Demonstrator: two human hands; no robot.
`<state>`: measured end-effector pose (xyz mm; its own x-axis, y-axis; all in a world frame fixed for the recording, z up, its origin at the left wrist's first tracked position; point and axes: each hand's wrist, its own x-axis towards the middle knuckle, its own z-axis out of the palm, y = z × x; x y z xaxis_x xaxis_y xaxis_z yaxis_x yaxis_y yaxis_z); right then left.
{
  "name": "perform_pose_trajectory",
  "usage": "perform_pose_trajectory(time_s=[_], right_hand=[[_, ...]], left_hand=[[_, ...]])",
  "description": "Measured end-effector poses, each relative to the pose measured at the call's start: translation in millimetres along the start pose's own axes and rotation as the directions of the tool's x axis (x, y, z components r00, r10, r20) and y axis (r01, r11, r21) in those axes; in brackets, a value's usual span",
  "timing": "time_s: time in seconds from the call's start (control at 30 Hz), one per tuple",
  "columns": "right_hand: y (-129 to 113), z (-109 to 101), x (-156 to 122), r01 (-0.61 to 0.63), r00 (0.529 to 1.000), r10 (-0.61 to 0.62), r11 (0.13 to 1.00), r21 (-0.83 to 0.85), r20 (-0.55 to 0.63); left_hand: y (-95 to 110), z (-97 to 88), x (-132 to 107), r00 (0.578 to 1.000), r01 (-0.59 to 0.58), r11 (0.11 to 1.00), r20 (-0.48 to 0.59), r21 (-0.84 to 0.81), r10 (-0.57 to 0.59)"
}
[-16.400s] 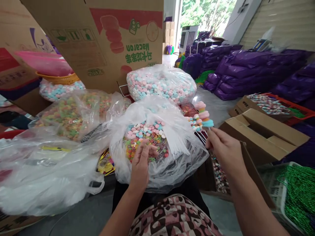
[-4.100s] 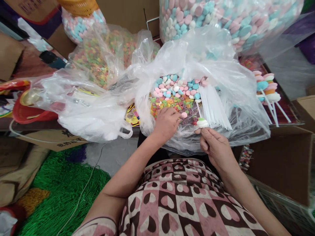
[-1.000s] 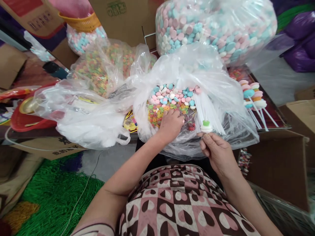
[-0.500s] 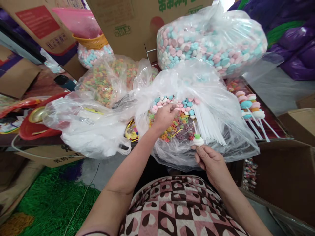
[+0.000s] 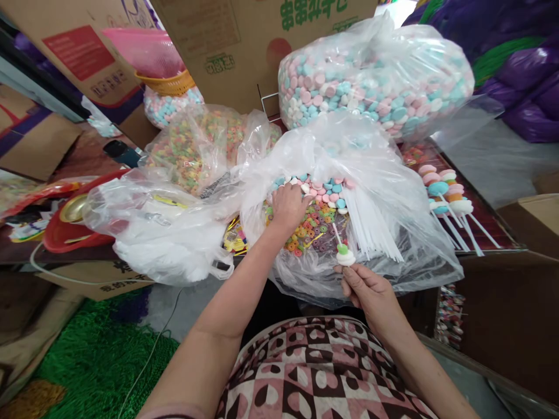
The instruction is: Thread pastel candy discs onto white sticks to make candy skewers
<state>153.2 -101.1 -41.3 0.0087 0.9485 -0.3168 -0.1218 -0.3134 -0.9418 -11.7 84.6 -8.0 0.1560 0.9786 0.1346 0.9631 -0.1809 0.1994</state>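
My left hand reaches into a pile of pink, blue and white marshmallows. Its fingers lie over the sweets, apart from the thumb, with the tips partly hidden among them. Near the front edge, my right hand pinches a candy skewer: a white stick with a white marshmallow and a green piece threaded on it, its bare tip pointing up. Between the hands lie colourful ring gummies. A bundle of white sticks sits right of them, on the same clear plastic.
Finished-looking marshmallow skewers lie at the table's right end. Behind stand a big bag of marshmallows and a bag of ring gummies. Crumpled plastic bags and a red basin are at left.
My left hand has moved slightly up and left, deeper into the marshmallows, its fingers spreading. My right hand has shifted a little left and down with the skewer.
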Motion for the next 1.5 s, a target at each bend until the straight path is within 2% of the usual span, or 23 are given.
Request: perform_pose_trajectory(time_s=[0.1, 0.23, 0.33, 0.4, 0.43, 0.47, 0.53, 0.6, 0.63, 0.67, 0.73, 0.83, 0.9, 1.0, 1.17, 1.37, 1.5], right_hand=[[-0.3, 0.9, -0.4, -0.008, 1.000, 0.008, 1.000, -0.005, 0.005], [1.4, 1.2, -1.4, -0.007, 1.000, 0.007, 1.000, -0.019, 0.003], [2.4, 1.1, -2.2, -0.005, 1.000, 0.005, 1.000, -0.026, 0.003], [0.4, 0.7, -2.9, 0.001, 1.000, -0.001, 1.000, -0.028, 0.002], [-1.7, 0.3, -3.4, 0.006, 1.000, -0.006, 1.000, -0.029, 0.002], [-4.3, -0.3, -4.1, 0.013, 1.000, -0.013, 0.999, -0.033, 0.004], [-10.4, -2.0, -5.6, 0.029, 0.999, -0.028, 0.998, -0.050, 0.016], [-16.1, -3.8, -7.3, 0.041, 0.999, -0.038, 0.996, -0.083, 0.036], [-18.3, -4.3, -8.1, 0.046, 0.998, -0.041, 0.993, -0.105, 0.048], [-19.9, -4.5, -8.9, 0.050, 0.997, -0.043, 0.990, -0.128, 0.060], [-21.5, -3.7, -10.6, 0.059, 0.996, -0.046, 0.984, -0.169, 0.080], [-21.6, -0.3, -12.9, 0.046, 0.994, -0.024, 0.976, -0.215, 0.104], [-21.8, 2.2, -13.7, 0.024, 0.994, 0.001, 0.972, -0.232, 0.108], [-23.2, 4.6, -13.6, 0.011, 0.995, 0.014, 0.969, -0.245, 0.097], [-24.4, 4.9, -12.7, 0.007, 0.998, 0.012, 0.958, -0.287, 0.064], [-22.5, 4.7, -12.5, 0.001, 0.999, 0.012, 0.959, -0.282, 0.043], [-23.0, 5.8, -12.1, 0.009, 0.999, 0.001, 0.961, -0.275, 0.038]], left_hand=[[-0.1, 0.4, -2.9, 0.998, -0.055, 0.997, 0.042, 0.058, 0.053], [0.9, 8.1, -4.0, 0.995, -0.100, 0.995, 0.025, 0.016, 0.100], [1.5, 9.9, -5.9, 0.995, -0.103, 0.990, -0.006, -0.101, 0.103], [1.7, 7.1, -10.9, 0.998, -0.054, 0.954, -0.009, -0.296, 0.054], [1.7, 4.7, -15.1, 1.000, -0.009, 0.895, 0.002, -0.445, 0.011], [1.8, 2.1, -20.5, 0.999, 0.048, 0.790, 0.034, -0.612, -0.034], [2.6, -3.4, -34.0, 0.986, 0.169, 0.449, 0.151, -0.877, -0.075], [4.4, -7.6, -48.8, 0.962, 0.273, 0.100, 0.271, -0.957, -0.032], [5.9, -8.8, -55.7, 0.950, 0.312, -0.029, 0.312, -0.950, -0.004], [7.7, -9.4, -61.8, 0.939, 0.342, -0.126, 0.343, -0.931, 0.013], [11.8, -9.0, -70.9, 0.924, 0.372, -0.262, 0.383, -0.890, 0.012], [16.7, -7.3, -77.2, 0.910, 0.378, -0.389, 0.414, -0.840, -0.008], [18.2, -6.6, -78.7, 0.903, 0.385, -0.433, 0.430, -0.815, -0.007], [18.7, -5.5, -80.9, 0.895, 0.403, -0.443, 0.446, -0.801, 0.010], [20.0, -2.3, -86.4, 0.920, 0.349, -0.436, 0.391, -0.830, -0.007], [18.7, -1.9, -89.8, 0.920, 0.357, -0.410, 0.392, -0.840, -0.003], [15.8, 4.0, -89.1, 0.929, 0.309, -0.346, 0.358, -0.886, -0.088]])
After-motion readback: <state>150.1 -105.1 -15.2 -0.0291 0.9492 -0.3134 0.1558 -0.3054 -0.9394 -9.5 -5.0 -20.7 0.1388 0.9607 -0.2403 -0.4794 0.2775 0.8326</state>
